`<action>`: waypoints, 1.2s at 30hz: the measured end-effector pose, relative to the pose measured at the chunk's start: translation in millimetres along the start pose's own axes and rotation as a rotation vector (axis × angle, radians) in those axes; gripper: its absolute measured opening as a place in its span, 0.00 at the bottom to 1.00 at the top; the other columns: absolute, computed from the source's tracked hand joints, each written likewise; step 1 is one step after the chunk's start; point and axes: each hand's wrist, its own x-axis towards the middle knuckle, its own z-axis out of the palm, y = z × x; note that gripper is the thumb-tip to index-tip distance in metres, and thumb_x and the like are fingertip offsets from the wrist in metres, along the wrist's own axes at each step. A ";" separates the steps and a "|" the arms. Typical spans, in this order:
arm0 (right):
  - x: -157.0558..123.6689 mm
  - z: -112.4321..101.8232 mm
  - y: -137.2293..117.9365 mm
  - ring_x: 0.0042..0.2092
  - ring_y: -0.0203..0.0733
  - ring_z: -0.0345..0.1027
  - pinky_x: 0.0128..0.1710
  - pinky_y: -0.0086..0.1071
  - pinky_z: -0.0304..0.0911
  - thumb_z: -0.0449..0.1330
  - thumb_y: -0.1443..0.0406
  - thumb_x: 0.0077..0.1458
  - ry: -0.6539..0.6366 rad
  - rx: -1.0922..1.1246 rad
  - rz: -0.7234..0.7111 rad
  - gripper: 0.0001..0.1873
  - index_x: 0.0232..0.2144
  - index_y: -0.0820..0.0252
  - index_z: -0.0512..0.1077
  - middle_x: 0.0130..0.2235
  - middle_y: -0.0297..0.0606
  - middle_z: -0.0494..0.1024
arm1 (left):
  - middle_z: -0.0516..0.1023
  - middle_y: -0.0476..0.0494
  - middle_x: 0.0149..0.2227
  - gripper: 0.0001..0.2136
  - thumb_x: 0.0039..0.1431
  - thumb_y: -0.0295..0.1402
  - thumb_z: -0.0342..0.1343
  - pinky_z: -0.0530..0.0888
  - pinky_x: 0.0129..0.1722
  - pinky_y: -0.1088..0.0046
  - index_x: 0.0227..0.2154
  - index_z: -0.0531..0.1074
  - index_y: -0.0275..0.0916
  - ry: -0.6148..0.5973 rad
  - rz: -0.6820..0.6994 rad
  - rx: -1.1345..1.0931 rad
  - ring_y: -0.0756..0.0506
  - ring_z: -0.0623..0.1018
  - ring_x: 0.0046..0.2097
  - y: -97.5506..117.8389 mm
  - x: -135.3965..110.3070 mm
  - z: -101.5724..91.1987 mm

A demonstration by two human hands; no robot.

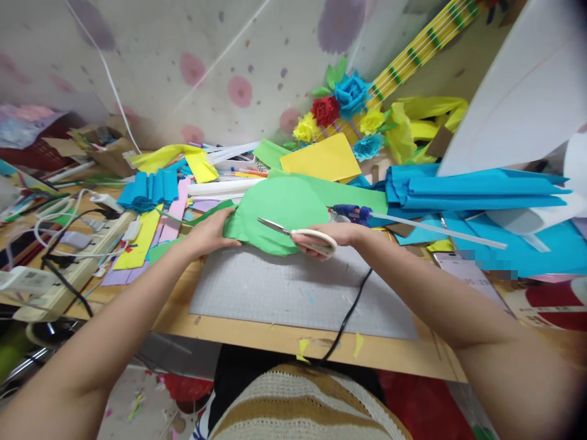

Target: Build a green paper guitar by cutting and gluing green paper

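A light green paper [279, 201] with a rounded outline lies over the grey cutting mat [293, 293]. At its left edge, my left hand [213, 231] grips the paper, the thumb near its lower side and the fingers higher up. My right hand [339, 235] is closed round the white handles of a pair of scissors [275, 226]. Their metal blades point left over the green paper, and they look nearly closed. Just behind my right hand lies a blue glue gun [351, 212] with a long clear glue stick [440, 229] in its rear.
Blue crepe paper [477, 189] and a phone [472, 278] lie on the right. A power strip [77, 269] with tangled cables is on the left. Paper flowers [325, 110] decorate a yellow guitar shape [413, 58] against the wall. A black cable [351, 315] crosses the mat.
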 end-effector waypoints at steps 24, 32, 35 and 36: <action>-21.5 20.2 29.6 0.47 0.59 0.70 0.40 0.40 0.61 0.49 0.55 0.57 0.845 -0.640 0.678 0.22 0.45 0.68 0.63 0.44 0.59 0.74 | 0.69 0.28 0.53 0.42 0.39 0.52 0.63 0.73 0.44 0.54 0.55 0.57 0.37 0.444 -0.396 -0.371 0.33 0.71 0.54 26.9 3.8 10.3; -24.3 17.6 40.5 0.47 0.55 0.69 0.39 0.37 0.59 0.51 0.56 0.56 0.887 -0.549 0.550 0.19 0.44 0.64 0.63 0.45 0.54 0.74 | 0.69 0.29 0.50 0.42 0.42 0.54 0.59 0.74 0.42 0.62 0.56 0.54 0.37 0.361 -0.467 -0.252 0.37 0.74 0.49 46.0 13.5 33.3; -29.1 17.2 43.6 0.45 0.52 0.69 0.38 0.35 0.58 0.54 0.56 0.53 0.867 -0.473 0.520 0.17 0.41 0.61 0.65 0.45 0.49 0.75 | 0.70 0.27 0.49 0.40 0.44 0.55 0.57 0.74 0.39 0.62 0.54 0.56 0.34 0.390 -0.507 -0.282 0.37 0.75 0.47 31.8 18.7 37.3; -31.7 18.0 44.3 0.45 0.50 0.69 0.38 0.34 0.58 0.55 0.57 0.53 0.867 -0.447 0.499 0.16 0.40 0.60 0.66 0.44 0.47 0.76 | 0.70 0.26 0.48 0.38 0.46 0.55 0.55 0.74 0.38 0.61 0.54 0.56 0.32 0.395 -0.461 -0.283 0.37 0.75 0.46 25.8 20.1 39.3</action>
